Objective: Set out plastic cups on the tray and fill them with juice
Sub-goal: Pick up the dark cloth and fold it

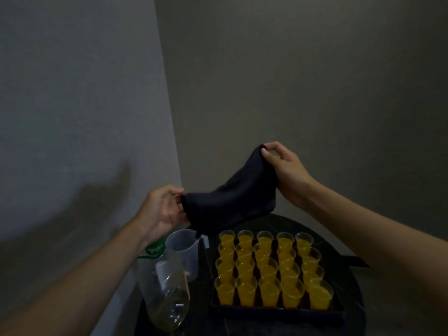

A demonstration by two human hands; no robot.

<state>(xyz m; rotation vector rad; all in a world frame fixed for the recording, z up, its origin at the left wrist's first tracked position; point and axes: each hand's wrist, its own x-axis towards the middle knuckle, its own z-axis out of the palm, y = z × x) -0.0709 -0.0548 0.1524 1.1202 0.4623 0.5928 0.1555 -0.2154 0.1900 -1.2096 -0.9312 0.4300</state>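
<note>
Above the round dark table [349, 282], a black cloth [230, 197] hangs stretched between both hands; left hand [162, 209] grips its lower end, fingers curled; right hand [283, 168] pinches the raised end between thumb and fingertips. Below, a dark tray [276, 314] holds clear plastic cups [269, 270] in five columns of four, all with orange juice; just left of the tray stands a translucent measuring jug [184, 246]; beside it a clear bottle [167, 294], tilted, pale liquid at its base; its green label [154, 249] too blurred to read.
</note>
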